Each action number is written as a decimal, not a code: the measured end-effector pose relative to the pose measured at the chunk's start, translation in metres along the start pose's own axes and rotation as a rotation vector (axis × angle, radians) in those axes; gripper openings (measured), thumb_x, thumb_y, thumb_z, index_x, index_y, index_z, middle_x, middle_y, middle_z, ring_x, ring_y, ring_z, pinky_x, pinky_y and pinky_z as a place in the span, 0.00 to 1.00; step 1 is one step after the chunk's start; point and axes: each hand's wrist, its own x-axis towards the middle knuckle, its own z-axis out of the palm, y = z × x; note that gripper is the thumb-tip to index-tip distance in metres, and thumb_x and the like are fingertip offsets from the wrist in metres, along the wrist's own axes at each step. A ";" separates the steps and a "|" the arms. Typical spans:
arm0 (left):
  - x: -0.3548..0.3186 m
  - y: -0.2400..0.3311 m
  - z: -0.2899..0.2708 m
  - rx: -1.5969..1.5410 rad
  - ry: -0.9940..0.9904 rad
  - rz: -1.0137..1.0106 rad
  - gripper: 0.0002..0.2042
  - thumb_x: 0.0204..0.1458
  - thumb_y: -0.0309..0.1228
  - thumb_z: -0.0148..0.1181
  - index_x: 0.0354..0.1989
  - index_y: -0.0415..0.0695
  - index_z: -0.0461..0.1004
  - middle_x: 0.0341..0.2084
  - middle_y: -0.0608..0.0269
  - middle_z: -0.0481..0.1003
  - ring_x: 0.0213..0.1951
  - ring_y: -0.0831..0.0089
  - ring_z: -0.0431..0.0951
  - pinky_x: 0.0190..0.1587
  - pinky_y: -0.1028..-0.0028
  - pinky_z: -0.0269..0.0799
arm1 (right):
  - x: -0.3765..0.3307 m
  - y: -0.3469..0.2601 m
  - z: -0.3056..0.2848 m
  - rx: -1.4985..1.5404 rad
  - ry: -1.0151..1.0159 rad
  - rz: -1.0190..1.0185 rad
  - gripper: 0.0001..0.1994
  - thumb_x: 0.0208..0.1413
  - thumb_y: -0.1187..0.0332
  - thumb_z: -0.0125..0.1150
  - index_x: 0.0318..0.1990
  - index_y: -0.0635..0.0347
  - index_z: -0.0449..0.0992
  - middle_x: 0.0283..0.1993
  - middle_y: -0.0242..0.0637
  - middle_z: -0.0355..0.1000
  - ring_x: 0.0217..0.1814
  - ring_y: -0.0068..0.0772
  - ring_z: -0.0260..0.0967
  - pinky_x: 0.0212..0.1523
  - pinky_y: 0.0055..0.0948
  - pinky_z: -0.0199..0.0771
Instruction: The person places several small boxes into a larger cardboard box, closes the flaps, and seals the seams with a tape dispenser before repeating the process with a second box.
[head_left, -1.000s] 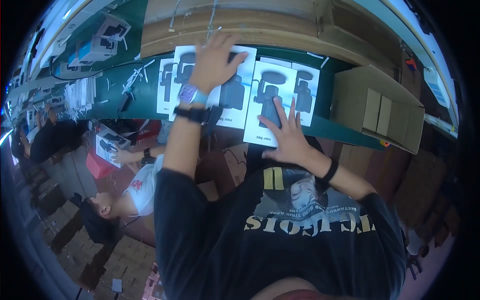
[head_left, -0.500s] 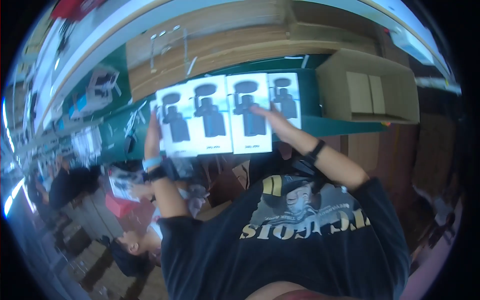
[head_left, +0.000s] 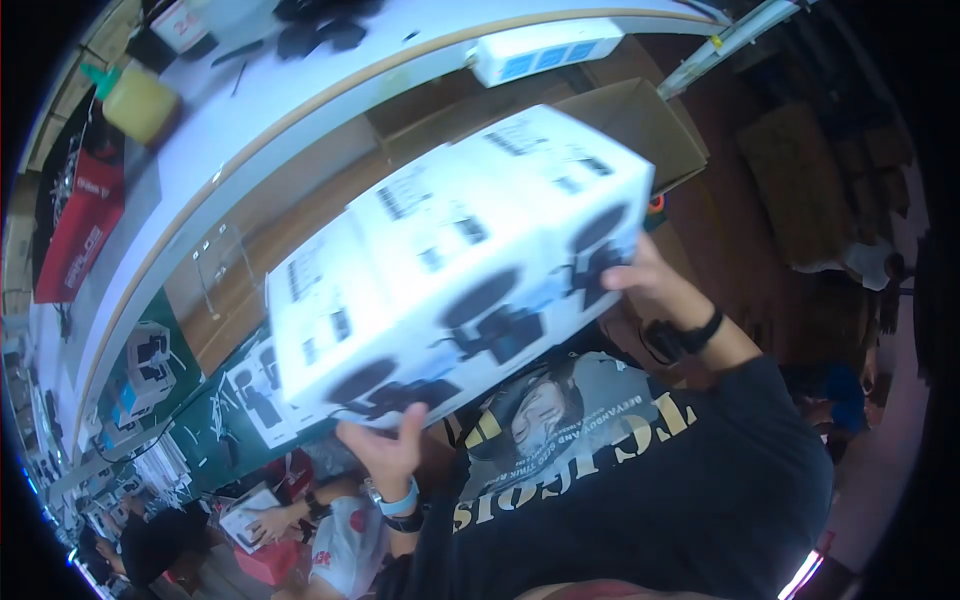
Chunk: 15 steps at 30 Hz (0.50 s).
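Note:
Three white cartons (head_left: 490, 240), pressed side by side in a row, are held up off the bench and tilted. Each has a dark picture of an appliance on its side. My left hand (head_left: 385, 450) grips the lower left end, thumb on the front side. Around the right end my right hand (head_left: 645, 275) is closed, its thumb on the front too. Most of my fingers are hidden by the cartons. Another white carton (head_left: 258, 400) stands on the green bench top (head_left: 205, 410), beyond the row's left end.
Behind the cartons sits an open cardboard box (head_left: 685, 140), partly covered by them. A white power strip (head_left: 550, 50) is fixed along the shelf edge. On the shelf are a yellow bottle (head_left: 140, 103) and a red box (head_left: 85, 230). Co-workers sit at left, one hand (head_left: 272, 525) on a white carton.
Three of the cartons have been lifted off the green bench and tilted, moving toward the open box; one stays behind. The view has swung round, and my hands now grip the row's two ends.

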 end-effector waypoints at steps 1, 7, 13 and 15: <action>0.011 0.017 0.020 0.006 0.007 0.012 0.27 0.45 0.30 0.76 0.51 0.31 0.73 0.38 0.51 0.79 0.39 0.62 0.80 0.47 0.66 0.75 | -0.009 -0.007 -0.030 -0.027 0.044 -0.024 0.46 0.41 0.59 0.78 0.67 0.66 0.61 0.58 0.42 0.70 0.61 0.35 0.68 0.63 0.33 0.67; 0.050 0.055 0.190 0.076 -0.363 0.168 0.25 0.43 0.29 0.75 0.49 0.31 0.75 0.44 0.49 0.80 0.45 0.62 0.80 0.50 0.65 0.74 | -0.036 0.005 -0.226 -0.047 0.229 -0.113 0.46 0.38 0.59 0.77 0.65 0.67 0.61 0.56 0.41 0.71 0.60 0.36 0.69 0.62 0.32 0.68; 0.046 0.048 0.298 0.031 -0.370 0.029 0.29 0.45 0.29 0.73 0.55 0.30 0.68 0.41 0.44 0.80 0.44 0.54 0.82 0.48 0.64 0.76 | -0.028 0.046 -0.332 -0.010 0.249 -0.001 0.41 0.39 0.62 0.76 0.63 0.67 0.64 0.55 0.40 0.71 0.59 0.35 0.69 0.62 0.32 0.68; 0.040 0.050 0.305 -0.004 -0.348 -0.053 0.29 0.45 0.29 0.73 0.55 0.30 0.68 0.41 0.44 0.80 0.44 0.55 0.82 0.48 0.64 0.75 | -0.031 0.049 -0.331 -0.007 0.224 0.086 0.39 0.40 0.63 0.75 0.62 0.66 0.64 0.55 0.39 0.71 0.58 0.34 0.69 0.61 0.32 0.68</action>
